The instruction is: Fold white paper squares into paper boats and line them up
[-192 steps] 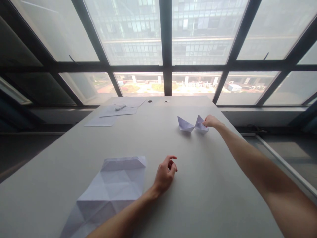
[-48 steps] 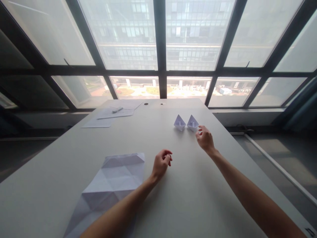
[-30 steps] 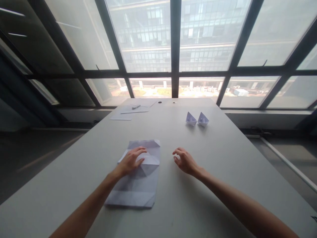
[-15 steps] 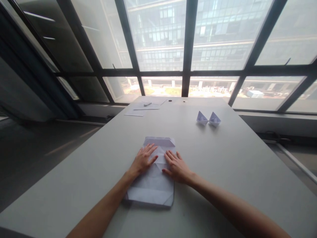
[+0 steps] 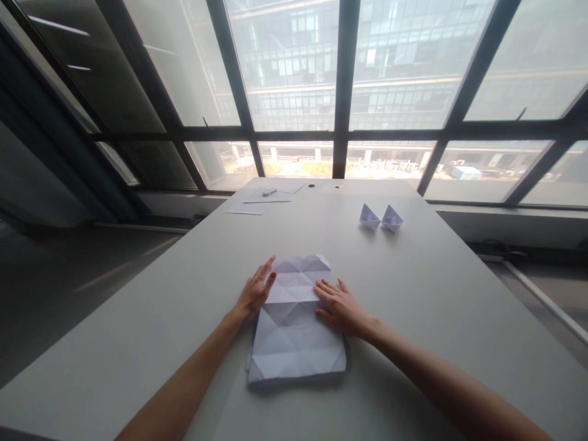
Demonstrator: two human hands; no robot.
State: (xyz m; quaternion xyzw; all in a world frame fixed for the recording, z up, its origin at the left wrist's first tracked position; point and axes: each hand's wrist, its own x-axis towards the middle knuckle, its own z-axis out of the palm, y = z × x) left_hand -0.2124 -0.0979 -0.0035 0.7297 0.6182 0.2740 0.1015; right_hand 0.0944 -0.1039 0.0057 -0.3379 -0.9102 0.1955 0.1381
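A creased white sheet of paper (image 5: 294,324) lies flat on the grey table (image 5: 413,306) in front of me. My left hand (image 5: 255,291) rests on its left edge with fingers stretched out. My right hand (image 5: 340,306) lies flat on its right edge, fingers spread. Neither hand grips anything. Two small folded paper boats (image 5: 380,218) stand side by side farther back on the right, well out of reach of both hands.
Loose paper sheets (image 5: 264,199) with a small pen-like object (image 5: 269,192) lie at the table's far left. Two round holes (image 5: 324,185) sit near the far edge. Large windows (image 5: 340,92) rise behind; floor drops off either side.
My right hand left the paper boats and came back to the sheet. Both hands slid the sheet to the centre and spread it flat, its folded top now opened.
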